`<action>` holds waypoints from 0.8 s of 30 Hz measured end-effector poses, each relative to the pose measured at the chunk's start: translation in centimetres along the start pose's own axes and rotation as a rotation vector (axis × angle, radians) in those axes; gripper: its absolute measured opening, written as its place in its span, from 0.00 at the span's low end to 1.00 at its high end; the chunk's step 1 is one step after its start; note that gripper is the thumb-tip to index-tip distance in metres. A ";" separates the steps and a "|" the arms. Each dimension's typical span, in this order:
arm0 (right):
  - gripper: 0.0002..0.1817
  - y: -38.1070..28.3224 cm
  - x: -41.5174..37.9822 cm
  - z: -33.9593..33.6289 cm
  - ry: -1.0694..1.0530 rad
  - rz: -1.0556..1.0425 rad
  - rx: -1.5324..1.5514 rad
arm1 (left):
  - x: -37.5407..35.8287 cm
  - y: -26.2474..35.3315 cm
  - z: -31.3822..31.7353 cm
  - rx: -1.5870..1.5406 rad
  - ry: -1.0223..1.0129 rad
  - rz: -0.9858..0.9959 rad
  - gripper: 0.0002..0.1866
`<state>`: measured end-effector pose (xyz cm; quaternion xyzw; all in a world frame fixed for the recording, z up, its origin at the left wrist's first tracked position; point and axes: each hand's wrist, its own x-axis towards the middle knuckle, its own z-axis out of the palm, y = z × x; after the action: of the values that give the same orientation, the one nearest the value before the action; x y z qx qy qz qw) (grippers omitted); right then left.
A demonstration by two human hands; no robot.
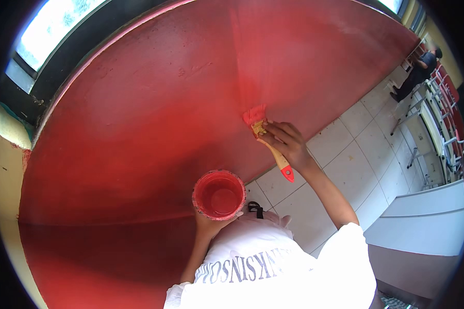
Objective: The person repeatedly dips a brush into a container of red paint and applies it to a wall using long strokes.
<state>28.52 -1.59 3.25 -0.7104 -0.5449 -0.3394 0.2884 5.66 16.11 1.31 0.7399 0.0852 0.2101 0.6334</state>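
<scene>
My right hand (285,140) grips a paintbrush (278,157) by its yellow ferrule and the upper part of its wooden handle, which ends in a red tip. The brush's red-coated bristles (254,114) lie against the red wall (154,103). Below and to the left, my left hand (211,224) holds a paint pot (219,173) from underneath, with most of its fingers hidden by the pot. Red paint (225,201) shows inside, and red smears cover the rim.
Pale floor tiles (355,154) run along the wall's foot. Windows (51,31) sit above it at the left. Stacked desks and chairs (438,129) stand at the right, near another person (417,74). A pale blue-grey panel (423,221) is close on my right.
</scene>
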 end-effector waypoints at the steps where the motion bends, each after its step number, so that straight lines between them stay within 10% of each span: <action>1: 0.16 -0.1 -0.7 0.4 -0.005 0.016 0.016 | 0.0 0.0 0.2 -0.004 0.005 -0.006 0.48; 10: 0.12 -0.9 -2.1 0.2 -0.165 0.167 0.087 | 1.7 0.7 -0.4 0.037 0.023 0.030 0.47; 24: 0.16 1.9 15.3 -13.2 0.498 -0.328 -0.149 | 0.8 -0.2 0.3 -0.058 0.076 0.049 0.45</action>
<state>30.79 -3.49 23.36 -0.5271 -0.5384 -0.5842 0.3017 6.52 16.15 1.23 0.7146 0.0849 0.2558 0.6456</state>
